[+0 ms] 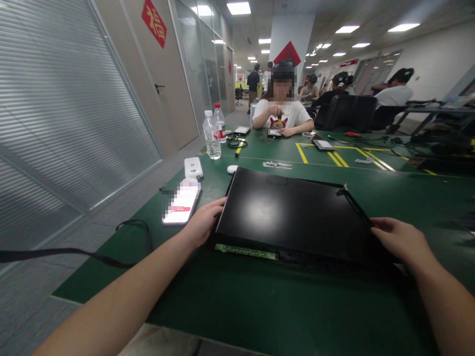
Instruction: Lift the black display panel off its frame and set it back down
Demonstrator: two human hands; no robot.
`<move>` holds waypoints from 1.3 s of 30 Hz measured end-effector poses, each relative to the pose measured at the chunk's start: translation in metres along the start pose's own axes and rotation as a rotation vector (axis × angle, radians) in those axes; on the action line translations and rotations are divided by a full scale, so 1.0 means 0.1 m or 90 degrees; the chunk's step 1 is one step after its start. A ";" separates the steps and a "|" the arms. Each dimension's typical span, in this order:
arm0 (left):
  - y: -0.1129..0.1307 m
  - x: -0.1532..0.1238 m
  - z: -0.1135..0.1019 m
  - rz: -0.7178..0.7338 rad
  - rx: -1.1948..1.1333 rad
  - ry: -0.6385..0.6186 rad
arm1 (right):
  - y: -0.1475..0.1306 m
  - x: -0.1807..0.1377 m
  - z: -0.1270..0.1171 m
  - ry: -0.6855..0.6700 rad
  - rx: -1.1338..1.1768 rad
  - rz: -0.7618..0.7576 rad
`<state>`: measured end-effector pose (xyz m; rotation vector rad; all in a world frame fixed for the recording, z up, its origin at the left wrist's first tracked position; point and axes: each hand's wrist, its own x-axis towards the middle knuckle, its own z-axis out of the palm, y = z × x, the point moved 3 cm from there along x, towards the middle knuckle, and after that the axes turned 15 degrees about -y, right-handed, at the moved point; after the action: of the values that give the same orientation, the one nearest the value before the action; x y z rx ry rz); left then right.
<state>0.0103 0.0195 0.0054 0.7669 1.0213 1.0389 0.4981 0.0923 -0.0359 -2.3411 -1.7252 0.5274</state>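
Observation:
A black LCD panel [293, 212] with a glossy screen lies between my hands, its far edge raised off the green table. Along its near edge, towards the left, a narrow green circuit board [245, 251] sticks out. My left hand [206, 220] grips the panel's left side, the fingertips partly hidden behind the edge. On the opposite side my right hand [401, 240] is closed on the panel's right edge, with the thumb on top and the other fingers mostly hidden. A lit smartphone [181, 205] rests on the table just left of my left hand.
Beyond the phone are a white power bank [193, 168], a small white object [232, 169] and two plastic bottles [213, 138]. Past the panel lies a silvery strip [276, 164]. A co-worker [282, 111] sits across the green table [282, 306]. A black strap [81, 254] crosses its left edge.

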 end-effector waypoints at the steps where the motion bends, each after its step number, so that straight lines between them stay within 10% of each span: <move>1: 0.00 0.01 0.00 0.003 -0.004 -0.004 | -0.01 -0.01 0.00 -0.002 0.001 0.004; 39: -0.03 0.02 -0.09 0.103 0.162 -0.075 | -0.14 -0.09 -0.03 -0.009 0.028 0.021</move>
<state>0.0032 0.0205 -0.0005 1.1210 1.0127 0.9994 0.4847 0.0883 -0.0269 -2.3437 -1.6662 0.5828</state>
